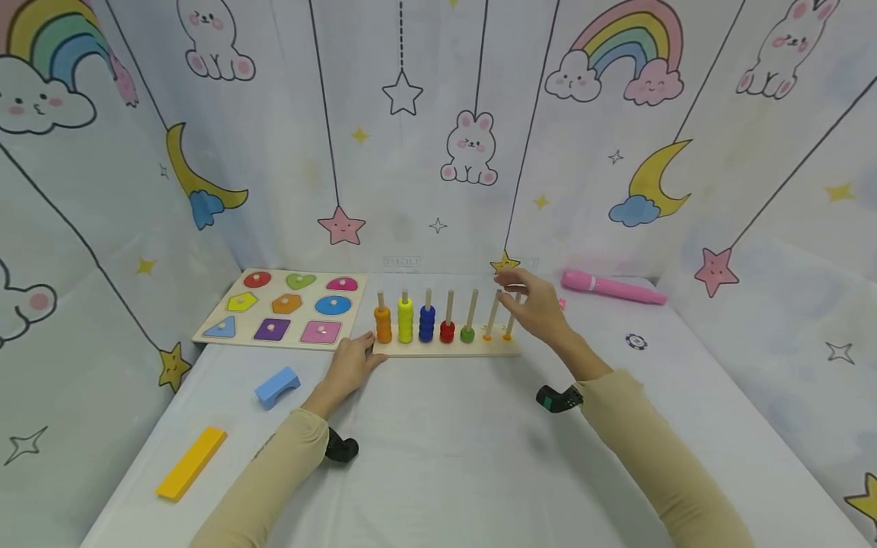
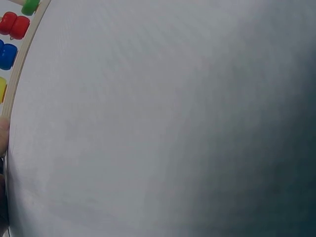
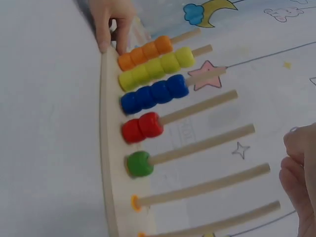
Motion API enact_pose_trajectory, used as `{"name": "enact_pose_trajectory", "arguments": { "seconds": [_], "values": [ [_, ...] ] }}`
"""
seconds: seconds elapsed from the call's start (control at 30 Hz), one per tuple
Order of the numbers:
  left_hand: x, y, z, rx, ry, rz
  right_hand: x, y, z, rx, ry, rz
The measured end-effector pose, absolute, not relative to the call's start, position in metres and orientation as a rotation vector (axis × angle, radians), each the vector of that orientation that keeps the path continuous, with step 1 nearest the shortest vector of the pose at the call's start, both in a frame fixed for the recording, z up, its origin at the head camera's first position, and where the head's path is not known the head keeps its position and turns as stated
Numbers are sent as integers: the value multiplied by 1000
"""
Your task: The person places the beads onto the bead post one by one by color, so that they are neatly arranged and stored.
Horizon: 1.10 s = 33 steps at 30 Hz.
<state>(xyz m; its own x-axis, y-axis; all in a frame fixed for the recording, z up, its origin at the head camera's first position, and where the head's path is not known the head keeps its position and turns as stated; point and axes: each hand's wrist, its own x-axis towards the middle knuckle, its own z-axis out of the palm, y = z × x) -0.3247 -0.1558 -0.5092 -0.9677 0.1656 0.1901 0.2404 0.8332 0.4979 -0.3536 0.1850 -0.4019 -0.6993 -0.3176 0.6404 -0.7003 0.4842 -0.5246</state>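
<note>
A wooden bead board [image 1: 445, 348] with several upright rods stands mid-table. From the left, the rods carry orange beads [image 1: 383, 324], yellow beads [image 1: 406, 320], blue beads [image 1: 427, 323], two red beads [image 1: 447, 332] and one green bead [image 1: 467, 333]. My left hand [image 1: 352, 362] holds the board's left end, and its fingers [image 3: 111, 27] pinch the base [image 3: 107, 148]. My right hand [image 1: 533, 301] hovers at the tops of the two bare right rods [image 3: 202, 187], fingers [image 3: 298, 165] curled. Whether it holds anything is hidden. The left wrist view shows only the board edge [image 2: 19, 64] and the tablecloth.
A shape puzzle board [image 1: 281, 308] lies at the back left. A blue arch block [image 1: 277, 386] and a yellow plank [image 1: 191, 462] lie at the front left. A pink pen [image 1: 612, 288] and a small dark disc [image 1: 636, 342] lie to the right. Printed cloth walls enclose the table.
</note>
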Motion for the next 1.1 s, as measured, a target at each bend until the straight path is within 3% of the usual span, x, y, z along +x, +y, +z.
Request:
{"name": "enact_pose_trajectory", "arguments": {
  "seconds": [0.23,0.6,1.1],
  "values": [
    [-323,-159,-510,-302,-2891,-825,-299,236,-412,750,-2364,1164],
    [-324,-159,-507,-326,-2889,-814,-247,351,-482,653,-2738,1161],
    [-326,-157,-508,-327,-2893,-795,-156,390,-499,516,-2779,1069]
  ]
}}
